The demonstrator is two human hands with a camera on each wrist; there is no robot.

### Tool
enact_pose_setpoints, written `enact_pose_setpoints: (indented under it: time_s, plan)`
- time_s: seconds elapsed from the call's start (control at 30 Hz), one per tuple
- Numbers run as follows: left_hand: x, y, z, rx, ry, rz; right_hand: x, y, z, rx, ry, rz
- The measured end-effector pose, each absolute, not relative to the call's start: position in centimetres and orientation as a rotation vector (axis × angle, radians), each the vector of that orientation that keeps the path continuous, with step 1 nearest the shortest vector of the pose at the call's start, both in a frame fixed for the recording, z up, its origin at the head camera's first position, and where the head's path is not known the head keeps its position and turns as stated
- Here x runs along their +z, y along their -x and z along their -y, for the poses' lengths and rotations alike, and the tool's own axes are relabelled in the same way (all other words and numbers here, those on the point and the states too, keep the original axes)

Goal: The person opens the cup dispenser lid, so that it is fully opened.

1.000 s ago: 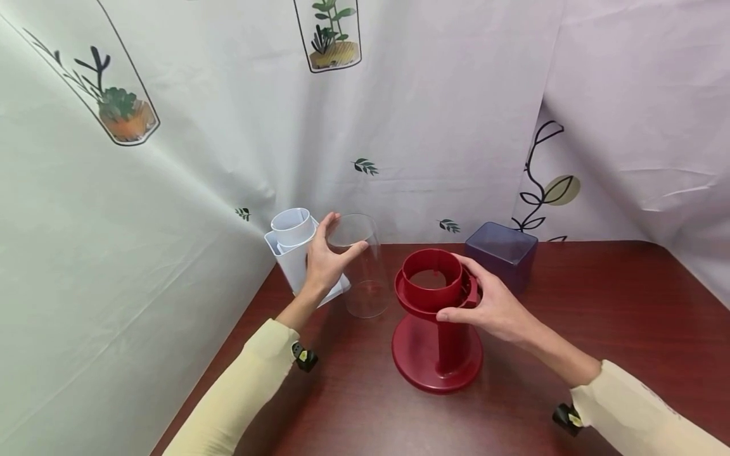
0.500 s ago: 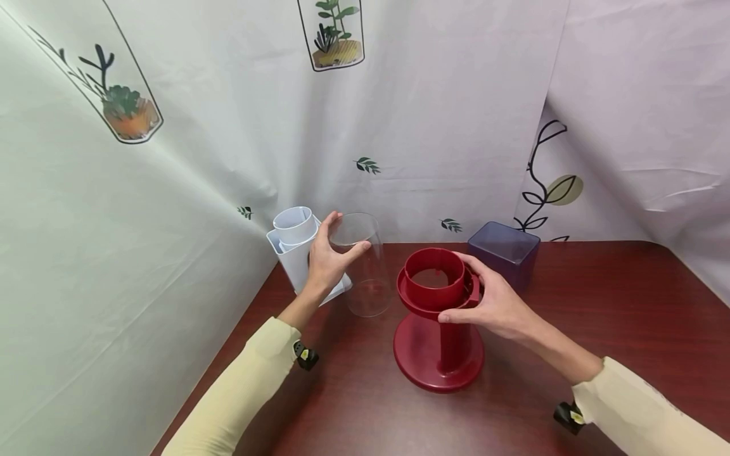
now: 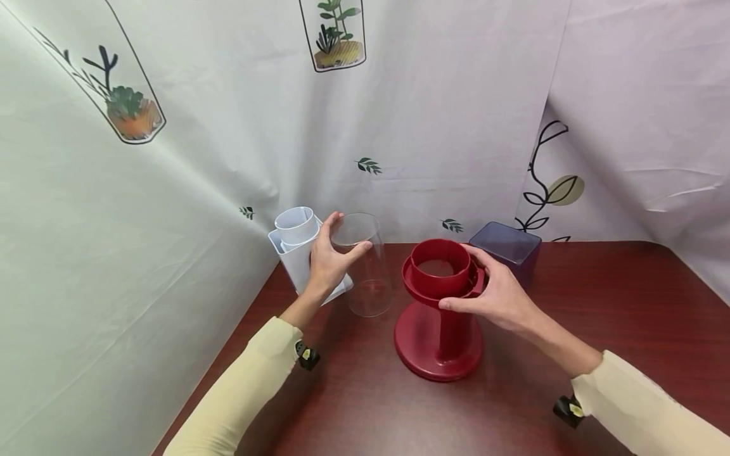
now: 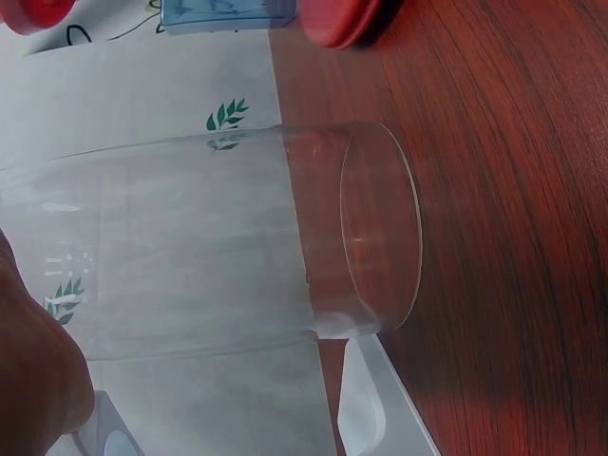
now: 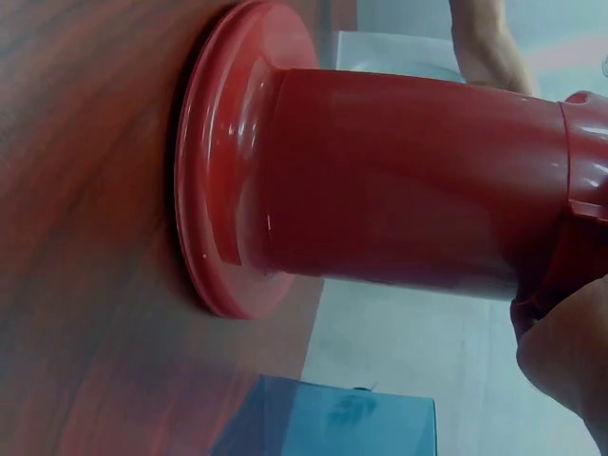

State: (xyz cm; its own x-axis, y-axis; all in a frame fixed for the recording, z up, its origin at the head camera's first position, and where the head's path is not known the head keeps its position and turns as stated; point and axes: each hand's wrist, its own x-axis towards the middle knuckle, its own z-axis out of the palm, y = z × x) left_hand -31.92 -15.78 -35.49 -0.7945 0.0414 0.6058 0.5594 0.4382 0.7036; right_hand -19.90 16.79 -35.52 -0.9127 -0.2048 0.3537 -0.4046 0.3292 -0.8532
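My left hand (image 3: 331, 263) grips the upper part of a clear, see-through cylinder (image 3: 371, 282), thumb on the near right side and fingers round the far left. The cylinder stands upright on the table; its lower end shows in the left wrist view. My right hand (image 3: 504, 294) holds the top of a red plastic stand (image 3: 454, 329), thumb along the near rim and fingers behind it. This stand has a wide round base, a curved stem and an open ring on top. In the right wrist view its base (image 5: 214, 171) is close to the tabletop; I cannot tell whether it touches.
Behind the left hand stands a white angular holder (image 3: 296, 269) with a white round tube (image 3: 296, 227) in it. A translucent blue box (image 3: 507, 244) is at the back right. The dark red wooden table (image 3: 365, 405) meets a white printed cloth (image 3: 399, 126) at its far edge.
The red stand, with my right hand on it, has shifted slightly away from me or upward. My left hand and the clear cylinder have stayed in place.
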Motion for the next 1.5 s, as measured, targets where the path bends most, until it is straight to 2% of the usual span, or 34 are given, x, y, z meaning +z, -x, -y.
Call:
enact_pose_setpoints:
  time_s: [0.77, 1.5]
  plan:
    - [-35.6, 32.0, 15.7, -1.339, 0.504, 2.182, -35.2, 23.8, -17.7, 1.501, -0.390, 2.467]
    - [-35.7, 32.1, 15.8, -1.319, 0.503, 2.178, -35.4, 26.1, -17.0, 1.545, -0.395, 2.396]
